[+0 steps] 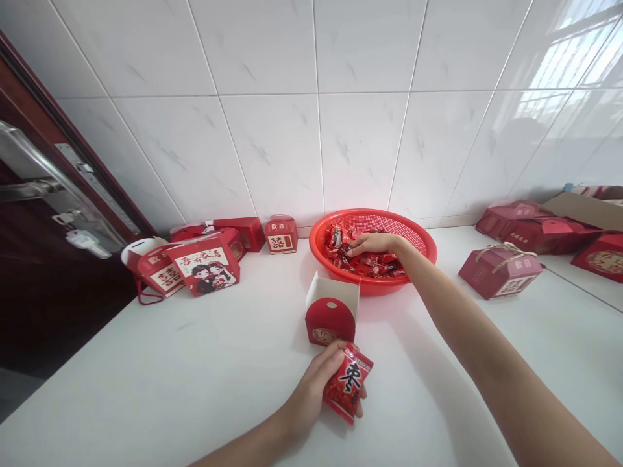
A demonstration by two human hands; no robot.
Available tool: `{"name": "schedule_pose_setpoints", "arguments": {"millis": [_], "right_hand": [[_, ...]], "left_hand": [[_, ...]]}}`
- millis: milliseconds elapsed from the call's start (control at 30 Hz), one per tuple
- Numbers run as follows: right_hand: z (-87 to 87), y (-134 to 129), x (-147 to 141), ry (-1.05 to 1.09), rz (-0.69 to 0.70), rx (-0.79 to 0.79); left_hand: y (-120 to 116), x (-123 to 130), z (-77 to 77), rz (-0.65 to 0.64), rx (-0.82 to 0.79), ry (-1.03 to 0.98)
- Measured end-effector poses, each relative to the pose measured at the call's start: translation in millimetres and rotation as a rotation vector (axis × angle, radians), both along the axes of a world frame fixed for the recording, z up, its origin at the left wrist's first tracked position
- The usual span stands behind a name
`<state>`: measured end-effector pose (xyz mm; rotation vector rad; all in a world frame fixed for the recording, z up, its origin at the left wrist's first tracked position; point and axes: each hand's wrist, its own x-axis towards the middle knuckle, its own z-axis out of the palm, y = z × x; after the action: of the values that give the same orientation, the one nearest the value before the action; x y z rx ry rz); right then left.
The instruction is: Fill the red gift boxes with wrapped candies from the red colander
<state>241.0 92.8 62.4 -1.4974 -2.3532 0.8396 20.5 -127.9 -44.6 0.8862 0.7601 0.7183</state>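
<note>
My left hand [316,388] is closed around a red snack packet [348,384] printed with a large black character, just in front of an open red box [331,318]. The box stands upright with its cream-coloured inside showing and its lid flaps raised. Behind it sits a red plastic basket [422,250] filled with small red-wrapped candies [370,264]. My right hand [372,244] reaches into that basket, its fingers bent down among the candies. Whether the fingertips hold a candy cannot be made out.
Several red gift boxes [207,264] cluster at the left by the wall, with a small one [281,235] beside them. A box with a rope handle [501,271] stands to the right, and more red boxes [535,227] lie behind it. A door with keys [82,240] borders the white table's left.
</note>
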Motion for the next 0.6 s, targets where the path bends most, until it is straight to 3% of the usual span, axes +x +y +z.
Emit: {"name": "schedule_pose_setpoints", "arguments": {"millis": [267, 600], "right_hand": [[7.1, -9.1, -1.4, 0.11, 0.127, -0.189], [3.9, -4.0, -2.6, 0.214, 0.145, -0.183]], "left_hand": [[-0.2, -0.2, -1.6, 0.001, 0.008, 0.002], [-0.1, -0.6, -2.2, 0.003, -0.004, -0.004]]}}
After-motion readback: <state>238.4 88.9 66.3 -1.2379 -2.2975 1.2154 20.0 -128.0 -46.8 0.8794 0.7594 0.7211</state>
